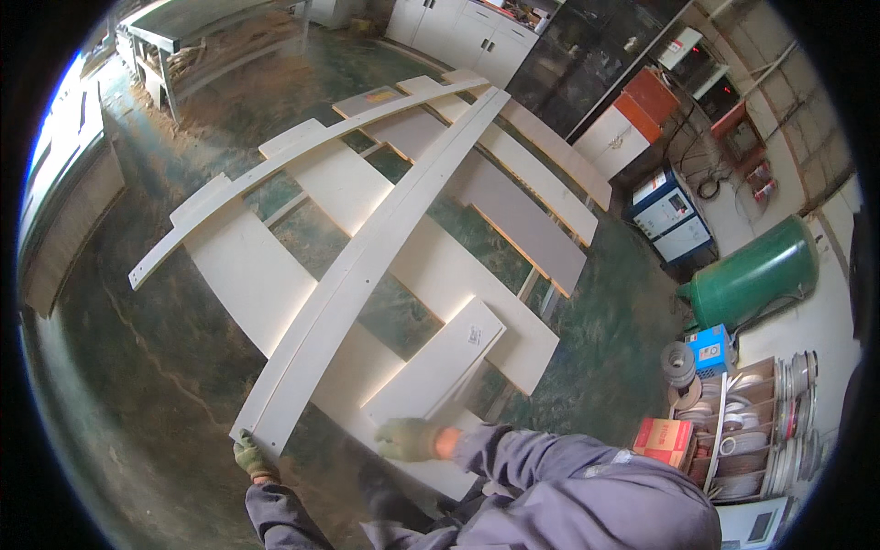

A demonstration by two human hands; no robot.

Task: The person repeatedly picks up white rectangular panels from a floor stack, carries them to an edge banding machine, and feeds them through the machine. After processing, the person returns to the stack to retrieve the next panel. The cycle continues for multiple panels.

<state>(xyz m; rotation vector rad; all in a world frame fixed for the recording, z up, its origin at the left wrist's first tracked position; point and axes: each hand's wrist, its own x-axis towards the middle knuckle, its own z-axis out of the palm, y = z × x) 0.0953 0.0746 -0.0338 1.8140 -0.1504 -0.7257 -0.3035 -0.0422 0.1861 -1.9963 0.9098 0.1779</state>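
My left hand [251, 458] is at the near end of the long grooved board [390, 229], which hides part of my fingers. To the right of that end, my right hand [408, 440] is blurred; I can't tell whether it touches the short white board [435, 362]. The label [475, 336] there, right of the long board, is too small for me to read. The long board covers stretches of the wide panels [344, 183] under it. Beyond its far end, the white cabinets [458, 35] are cut off above.
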